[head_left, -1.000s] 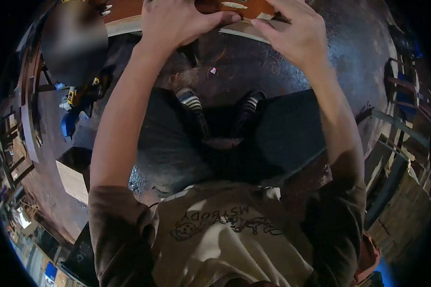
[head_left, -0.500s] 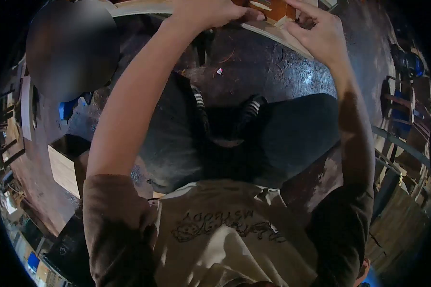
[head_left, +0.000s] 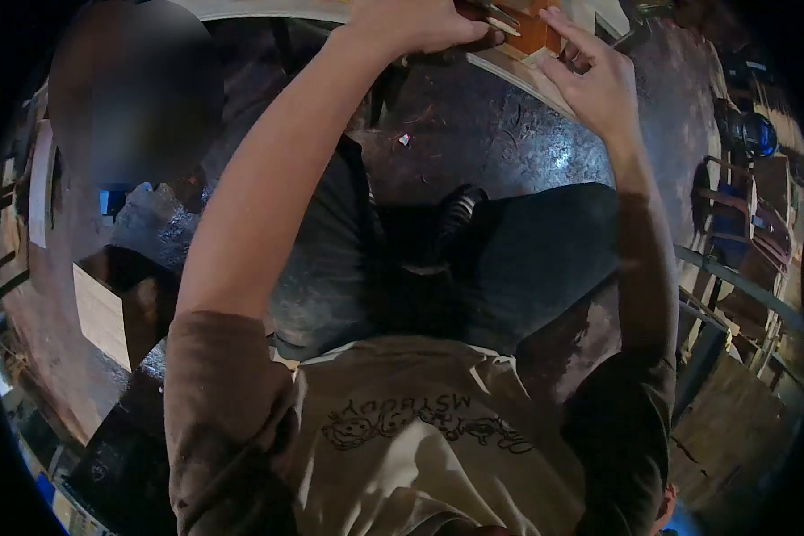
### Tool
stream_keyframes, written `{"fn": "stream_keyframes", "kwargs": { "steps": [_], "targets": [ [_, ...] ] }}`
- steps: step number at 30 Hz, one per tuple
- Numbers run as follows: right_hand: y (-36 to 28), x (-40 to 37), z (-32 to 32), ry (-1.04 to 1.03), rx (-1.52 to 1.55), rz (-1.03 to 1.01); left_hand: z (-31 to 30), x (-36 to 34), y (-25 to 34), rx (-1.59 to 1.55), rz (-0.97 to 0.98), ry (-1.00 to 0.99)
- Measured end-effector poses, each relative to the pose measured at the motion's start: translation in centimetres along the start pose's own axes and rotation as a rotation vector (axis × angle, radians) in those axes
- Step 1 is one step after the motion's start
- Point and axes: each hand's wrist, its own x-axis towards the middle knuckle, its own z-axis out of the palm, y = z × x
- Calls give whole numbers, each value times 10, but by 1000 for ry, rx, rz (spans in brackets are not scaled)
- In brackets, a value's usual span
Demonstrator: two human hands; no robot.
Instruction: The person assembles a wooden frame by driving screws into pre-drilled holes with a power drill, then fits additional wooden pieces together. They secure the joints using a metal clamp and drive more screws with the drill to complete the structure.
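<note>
My left hand [head_left: 415, 25] is at the top edge, its thumb stretched toward an orange-brown wooden piece [head_left: 533, 36]. Its fingers are curled and partly out of view, so what they hold is unclear. A thin dark item with a pale tip [head_left: 506, 27] lies beside the thumb. My right hand [head_left: 598, 82] grips the right end of the wooden piece, thumb below and index finger above. Under the piece runs a pale curved wooden edge [head_left: 531, 82].
Below the hands are my bent legs [head_left: 536, 259] on a dark, stained floor [head_left: 518, 134]. A box with a pale side [head_left: 103, 313] stands at left. Wooden frames [head_left: 732, 205] are at right. A blurred round patch covers the upper left.
The view has shifted a little, and both hands appear slightly lower around the wooden piece. More of the thin dark item shows beside my left thumb.
</note>
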Motion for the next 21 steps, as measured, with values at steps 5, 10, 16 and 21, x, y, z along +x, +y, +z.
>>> {"fn": "stream_keyframes", "kwargs": {
  "steps": [5,10,16,21],
  "targets": [
    [3,1,3,-6,-84,31,20,18,-17,-57,24,-5],
    [37,-14,24,159,-204,-150,37,26,-33,-123,72,-38],
    [28,-7,5,195,-444,-346,10,14,-6,-13,47,-69],
    [71,-1,28,-111,301,-234,-3,8,7,117,-26,-13]
  ]
}}
